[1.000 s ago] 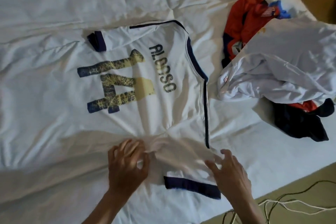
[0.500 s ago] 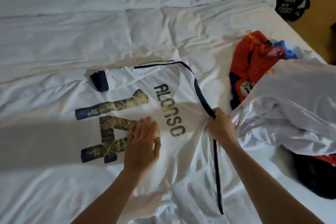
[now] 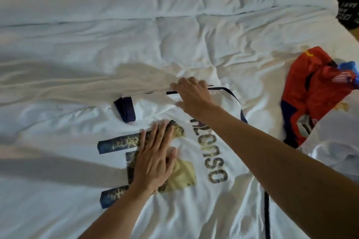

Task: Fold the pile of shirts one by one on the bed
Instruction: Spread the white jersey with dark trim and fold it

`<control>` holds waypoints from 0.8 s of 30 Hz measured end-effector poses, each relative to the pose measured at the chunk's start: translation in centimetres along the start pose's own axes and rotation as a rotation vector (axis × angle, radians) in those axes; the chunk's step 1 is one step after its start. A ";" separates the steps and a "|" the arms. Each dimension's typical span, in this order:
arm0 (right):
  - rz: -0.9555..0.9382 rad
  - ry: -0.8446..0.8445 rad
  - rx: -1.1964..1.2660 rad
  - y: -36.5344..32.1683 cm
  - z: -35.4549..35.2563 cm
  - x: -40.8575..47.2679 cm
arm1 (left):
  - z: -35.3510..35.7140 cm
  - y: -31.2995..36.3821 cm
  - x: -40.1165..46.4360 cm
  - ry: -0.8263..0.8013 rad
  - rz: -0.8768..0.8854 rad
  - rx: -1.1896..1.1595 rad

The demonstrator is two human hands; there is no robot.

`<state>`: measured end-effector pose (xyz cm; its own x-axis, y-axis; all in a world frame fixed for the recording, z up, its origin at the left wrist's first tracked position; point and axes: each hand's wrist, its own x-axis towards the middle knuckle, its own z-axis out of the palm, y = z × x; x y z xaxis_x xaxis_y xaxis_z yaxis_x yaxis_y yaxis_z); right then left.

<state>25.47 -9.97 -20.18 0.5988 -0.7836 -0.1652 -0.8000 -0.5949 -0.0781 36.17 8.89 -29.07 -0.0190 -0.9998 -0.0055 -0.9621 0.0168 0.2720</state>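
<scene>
My right hand (image 3: 192,96) has jumped from the side seam to the far sleeve of the white jersey (image 3: 209,196), apparently pinching it; my left hand (image 3: 153,158) presses flat, fingers straight, on the number. Jersey spread on the bed (image 3: 136,25); sleeve fold starting.

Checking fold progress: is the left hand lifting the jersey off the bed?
No, the left hand lies flat, fingers straight, pressing the white jersey down on its printed number.

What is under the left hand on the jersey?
The left hand lies flat on the white jersey, over its printed number. The middle of the number is covered.
</scene>
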 end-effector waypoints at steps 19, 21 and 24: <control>-0.225 0.154 0.205 -0.2 6.6 -5.7 | 1.0 -0.1 0.4 -0.011 0.011 0.078; -0.153 0.092 0.064 2.9 7.5 -5.9 | 1.1 -0.1 0.4 0.004 0.019 0.083; 0.384 0.083 0.036 7.1 6.9 -4.1 | 1.1 0.0 0.4 0.022 0.016 0.055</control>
<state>17.14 -9.76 -26.81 0.2558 -0.9606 -0.1089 -0.9662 -0.2505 -0.0604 35.87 8.48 -30.13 -0.0291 -0.9994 0.0194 -0.9753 0.0327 0.2184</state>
